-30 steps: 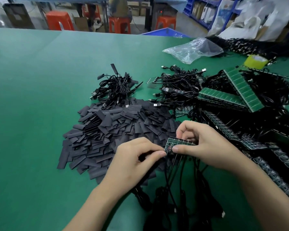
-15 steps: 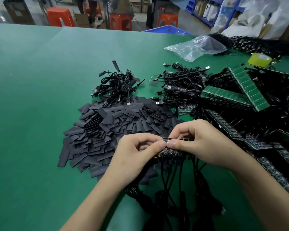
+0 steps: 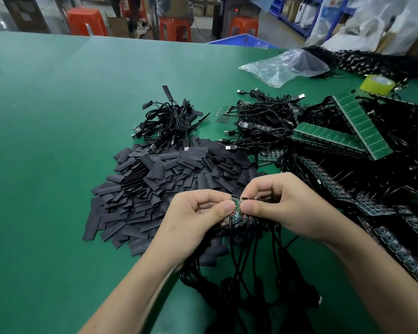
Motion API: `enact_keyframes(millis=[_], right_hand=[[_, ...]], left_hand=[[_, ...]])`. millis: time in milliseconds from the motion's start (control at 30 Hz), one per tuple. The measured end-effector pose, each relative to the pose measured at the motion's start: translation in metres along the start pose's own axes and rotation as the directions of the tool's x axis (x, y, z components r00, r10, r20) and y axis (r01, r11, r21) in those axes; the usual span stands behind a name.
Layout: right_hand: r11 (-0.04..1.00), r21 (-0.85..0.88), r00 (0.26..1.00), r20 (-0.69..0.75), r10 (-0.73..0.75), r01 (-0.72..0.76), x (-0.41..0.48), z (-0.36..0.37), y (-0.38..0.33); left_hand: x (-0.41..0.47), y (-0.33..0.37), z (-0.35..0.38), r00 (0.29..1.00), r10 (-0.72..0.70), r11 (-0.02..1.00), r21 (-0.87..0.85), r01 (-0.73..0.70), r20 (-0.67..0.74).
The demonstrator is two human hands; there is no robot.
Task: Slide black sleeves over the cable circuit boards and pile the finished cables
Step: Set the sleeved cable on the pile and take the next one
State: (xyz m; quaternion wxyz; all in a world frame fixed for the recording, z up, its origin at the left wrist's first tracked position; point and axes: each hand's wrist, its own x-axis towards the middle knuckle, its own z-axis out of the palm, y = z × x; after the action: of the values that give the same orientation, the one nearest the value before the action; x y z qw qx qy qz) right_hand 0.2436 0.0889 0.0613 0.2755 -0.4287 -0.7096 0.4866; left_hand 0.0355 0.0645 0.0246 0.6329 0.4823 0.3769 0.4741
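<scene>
One small heap of sleeved cables [image 3: 169,121] lies beyond the pile of black sleeves [image 3: 159,186]. Far more is judged left: unsleeved cables [image 3: 266,124] and green board panels [image 3: 333,138] are massed to the right. A strip of circuit boards [image 3: 236,204], no sleeve seen on it, is pinched between left hand [image 3: 196,215] and right hand [image 3: 285,208], thumbs almost meeting.

Left hand [image 3: 193,215] and right hand [image 3: 285,208] each pinch the small green circuit-board strip [image 3: 238,208] with trailing black cables, above the heap of flat black sleeves [image 3: 159,186] on the green desk [image 3: 58,141].
</scene>
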Motion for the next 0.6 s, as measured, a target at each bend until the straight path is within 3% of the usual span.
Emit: enact_keyframes(millis=[100, 200, 333, 433, 533, 600], right_hand=[[0.999, 0.037, 1.000, -0.007, 0.010, -0.010, -0.001, -0.003, -0.002], [0.999, 0.002, 0.992, -0.114, 0.045, -0.045, -0.004, -0.006, 0.001], [0.960, -0.197, 0.947, -0.289, 0.139, -0.201, -0.012, -0.007, 0.011], [0.840, -0.458, 0.925, -0.360, 0.125, -0.292, -0.019, -0.006, 0.010], [0.838, -0.536, 0.939, -0.329, -0.100, -0.099, -0.025, 0.002, -0.001], [0.924, -0.381, 0.972, -0.200, -0.120, 0.035, -0.029, 0.016, -0.010]], left_hand=[[-0.001, 0.001, 0.000, 0.999, -0.028, 0.996, -0.084, 0.025, -0.030], [-0.002, 0.004, -0.001, 0.993, 0.020, 0.993, -0.111, -0.033, -0.116], [-0.007, 0.013, -0.006, 0.974, 0.167, 0.986, 0.004, -0.169, -0.155], [-0.009, 0.014, -0.003, 0.968, 0.230, 0.972, 0.070, -0.224, -0.102], [-0.009, 0.014, 0.001, 0.948, 0.313, 0.945, 0.118, -0.305, -0.051], [-0.007, 0.013, 0.001, 0.911, 0.412, 0.897, 0.185, -0.401, -0.021]])
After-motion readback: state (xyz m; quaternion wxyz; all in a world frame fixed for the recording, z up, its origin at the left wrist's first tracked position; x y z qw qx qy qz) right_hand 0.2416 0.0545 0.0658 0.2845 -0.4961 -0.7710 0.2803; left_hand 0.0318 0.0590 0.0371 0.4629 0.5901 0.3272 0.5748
